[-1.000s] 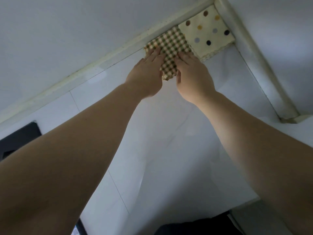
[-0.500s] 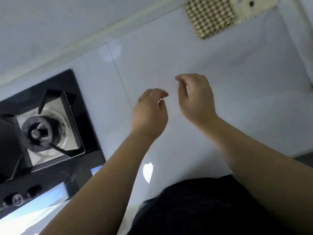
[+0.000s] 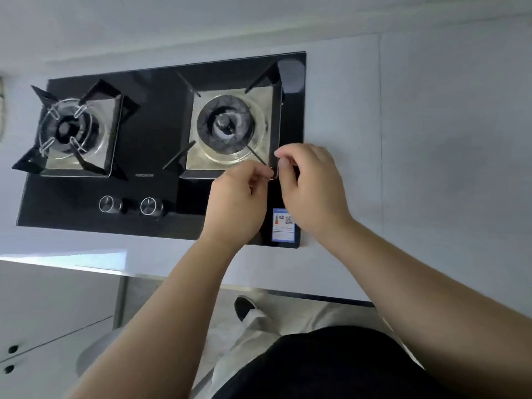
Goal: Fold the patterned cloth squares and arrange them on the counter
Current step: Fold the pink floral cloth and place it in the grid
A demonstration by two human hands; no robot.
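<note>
No patterned cloth square shows in the head view now. My left hand [image 3: 236,200] and my right hand [image 3: 309,185] hover side by side above the front right corner of the black gas hob [image 3: 161,139]. Both hands have loosely curled fingers and hold nothing. Their fingertips almost meet over the edge of the right burner [image 3: 229,128]. The white counter [image 3: 431,139] stretches to the right of the hands.
The hob has a left burner [image 3: 67,131] with pan supports and two knobs [image 3: 128,205] at its front. A blue label [image 3: 283,224] sits at its front right corner. White cabinet fronts [image 3: 43,312] lie below left; my dark clothing and the floor fill the bottom.
My hands left the checked cloth beside the dotted one in the counter's corner and drew back. The view swung left, so the cloths passed out of sight and the hob came in.
</note>
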